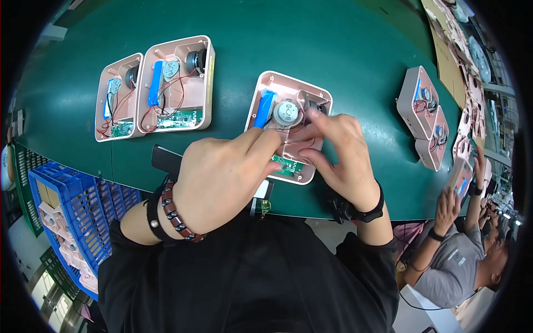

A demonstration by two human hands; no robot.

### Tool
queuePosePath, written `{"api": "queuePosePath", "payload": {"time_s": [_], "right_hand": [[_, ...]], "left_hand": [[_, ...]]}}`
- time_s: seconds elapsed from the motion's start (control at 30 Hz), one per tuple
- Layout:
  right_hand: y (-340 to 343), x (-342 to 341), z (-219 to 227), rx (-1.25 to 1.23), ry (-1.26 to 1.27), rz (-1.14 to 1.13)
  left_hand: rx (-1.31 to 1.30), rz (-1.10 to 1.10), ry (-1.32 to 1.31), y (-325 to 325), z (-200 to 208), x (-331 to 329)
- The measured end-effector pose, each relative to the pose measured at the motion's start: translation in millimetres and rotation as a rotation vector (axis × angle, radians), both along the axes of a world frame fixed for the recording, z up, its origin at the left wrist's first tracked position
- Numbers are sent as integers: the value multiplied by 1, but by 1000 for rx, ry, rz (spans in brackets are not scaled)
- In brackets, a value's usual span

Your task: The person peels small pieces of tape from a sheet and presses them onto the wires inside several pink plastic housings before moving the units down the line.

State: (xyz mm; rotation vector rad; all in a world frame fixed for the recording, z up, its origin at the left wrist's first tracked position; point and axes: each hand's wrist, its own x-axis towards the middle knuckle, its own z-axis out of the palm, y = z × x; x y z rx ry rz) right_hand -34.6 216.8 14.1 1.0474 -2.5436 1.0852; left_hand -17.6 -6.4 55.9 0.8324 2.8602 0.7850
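Note:
A pale pink open plastic housing [327,94] lies in front of me on the green table. Inside it are a blue-wrapped block [265,108], a round grey disc-shaped part [287,112], a black speaker [317,105], thin red wires [302,145] and a green circuit board [286,165]. My left hand [225,172] reaches over its left side, fingers closed together, tips at the wires below the disc. From the right, my right hand [347,158] curls into it, index finger beside the speaker and thumb by the wires. What the fingertips pinch is hidden.
Two similar housings [209,83] stand side by side at the left, and two more [420,119] at the right. A blue crate [72,188] holding pink parts stands lower left. A dark flat object [166,160] lies by my left wrist. At right a co-worker [452,266] handles a housing.

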Motion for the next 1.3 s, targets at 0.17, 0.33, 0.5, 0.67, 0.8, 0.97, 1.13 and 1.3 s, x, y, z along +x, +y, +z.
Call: {"api": "queuePosePath", "payload": {"time_s": [0.17, 0.33, 0.5, 0.67, 0.8, 0.97, 1.13, 1.3], "right_hand": [[-8, -1, -8, -51, -62, 108], [-16, -2, -9, -2, -117, 62], [-17, -2, -7, -55, -180, 64], [-13, -4, -10, -151, -178, 62], [-14, -3, -8, -124, -125, 59], [-16, -2, -8, -90, -114, 53], [-13, 0, -5, -30, -179, 49], [-7, -4, -2, -242, -275, -43]], "left_hand": [[38, 47, -32, -2, -3, -4], [60, -5, -18, -1, -14, -10], [88, -31, 104, -1, -23, -13], [132, -10, 100, -2, -26, -15], [123, 33, 75, -3, -26, -14], [127, 29, 67, -4, -27, -15], [73, 2, -5, -6, -21, -15], [123, -6, -25, -8, -23, -15]]}}
